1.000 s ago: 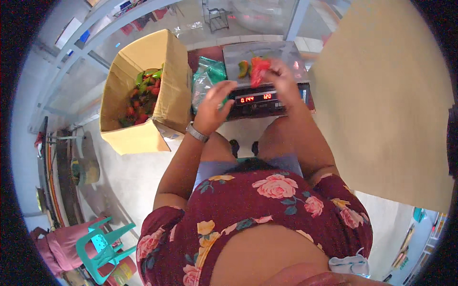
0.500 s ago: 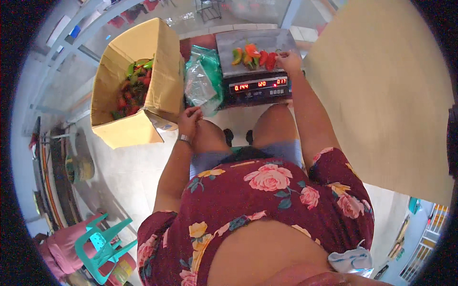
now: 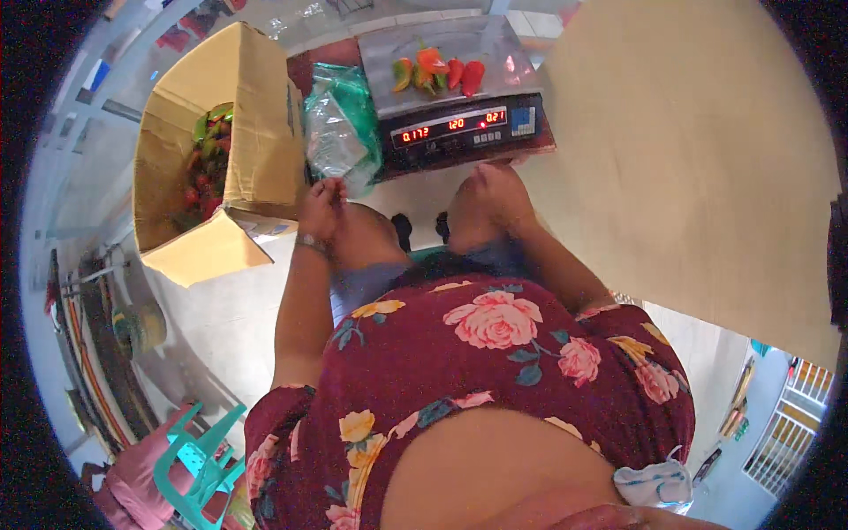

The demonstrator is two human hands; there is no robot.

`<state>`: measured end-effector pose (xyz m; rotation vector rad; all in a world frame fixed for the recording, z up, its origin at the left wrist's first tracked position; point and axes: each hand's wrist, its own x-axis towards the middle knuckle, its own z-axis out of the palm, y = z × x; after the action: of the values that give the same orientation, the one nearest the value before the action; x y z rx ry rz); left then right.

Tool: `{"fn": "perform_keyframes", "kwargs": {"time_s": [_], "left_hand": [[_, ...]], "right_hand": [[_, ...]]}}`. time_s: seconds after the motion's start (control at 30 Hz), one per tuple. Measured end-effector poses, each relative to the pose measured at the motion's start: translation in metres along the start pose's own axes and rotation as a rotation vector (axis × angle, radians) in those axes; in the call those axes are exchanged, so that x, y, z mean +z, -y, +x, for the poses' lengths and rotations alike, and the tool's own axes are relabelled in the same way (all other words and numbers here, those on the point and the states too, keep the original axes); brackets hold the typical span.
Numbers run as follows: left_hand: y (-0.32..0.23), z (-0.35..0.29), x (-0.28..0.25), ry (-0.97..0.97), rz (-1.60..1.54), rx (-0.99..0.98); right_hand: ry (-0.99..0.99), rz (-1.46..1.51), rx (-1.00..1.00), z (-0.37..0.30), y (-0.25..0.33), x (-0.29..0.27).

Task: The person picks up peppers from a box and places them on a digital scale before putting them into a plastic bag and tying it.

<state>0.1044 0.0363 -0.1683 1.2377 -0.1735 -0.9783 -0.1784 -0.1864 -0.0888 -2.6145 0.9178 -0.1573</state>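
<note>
Right hand (image 3: 504, 199) has moved from the peppers (image 3: 473, 77) on the scale (image 3: 442, 148) to the right knee (image 3: 461, 215). Left hand (image 3: 321, 212) remains near the bag (image 3: 343, 132). Fingers (image 3: 333, 186): spread or pressed together, cannot tell.

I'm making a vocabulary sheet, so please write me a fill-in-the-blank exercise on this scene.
1. The peppers lie on a weighing ____.
2. The lit digits on the display glow ____.
3. More peppers sit inside the cardboard ____.
4. A watch circles the ____ wrist.

Missing words: scale; red; box; left.
</note>
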Motion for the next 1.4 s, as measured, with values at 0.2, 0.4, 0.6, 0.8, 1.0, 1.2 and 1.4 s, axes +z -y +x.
{"fn": "perform_keyframes", "kwargs": {"time_s": [0.2,0.4,0.6,0.8,1.0,1.2,1.4], "left_hand": [[-0.014,-0.006,0.012,-0.037,-0.137,-0.079],[-0.015,-0.009,0.012,0.002,-0.192,-0.037],[-0.011,-0.008,0.018,-0.039,0.054,0.066],[-0.010,-0.006,0.034,-0.074,0.134,0.082],[-0.016,-0.015,0.035,-0.121,0.346,0.186],[-0.041,-0.049,0.059,0.033,1.227,0.166],[-0.179,-0.100,0.111,0.371,0.908,0.668]], "right_hand": [[-0.063,0.207,0.084,0.007,-0.001,0.006],[-0.036,0.121,0.011,0.005,0.011,-0.002],[-0.120,0.358,0.056,0.015,-0.005,0.022],[-0.621,0.338,-0.214,0.113,0.010,-0.015],[-0.545,0.076,-0.369,0.200,0.050,-0.051],[-0.222,-0.385,-0.320,0.214,0.087,-0.041],[-0.155,-0.622,-0.322,0.229,0.091,-0.011]]}}
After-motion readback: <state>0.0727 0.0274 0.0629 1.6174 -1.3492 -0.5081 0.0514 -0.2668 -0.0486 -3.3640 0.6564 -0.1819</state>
